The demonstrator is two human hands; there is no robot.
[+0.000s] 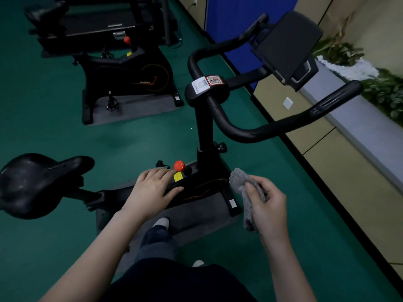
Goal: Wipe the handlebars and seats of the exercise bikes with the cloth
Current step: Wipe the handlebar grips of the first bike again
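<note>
The right hand (267, 207) pinches a grey cloth (241, 185) between thumb and curled fingers, one end bunched above the thumb and the other hanging below the palm. At its 9 o'clock the left hand (152, 188) lies flat, fingers straight and close together, over the frame of the near bike (205, 131) (whether it touches the frame, I cannot tell). A red knob (179, 165) sits at 1 o'clock from that hand, just beside the fingertips. The seat (37, 184) is further out at 9 o'clock. The handlebars (283, 125) curve at 12 o'clock from the cloth, well apart from it. A second bike (126, 77) stands at 11 o'clock on the green floor (54, 136).
</note>
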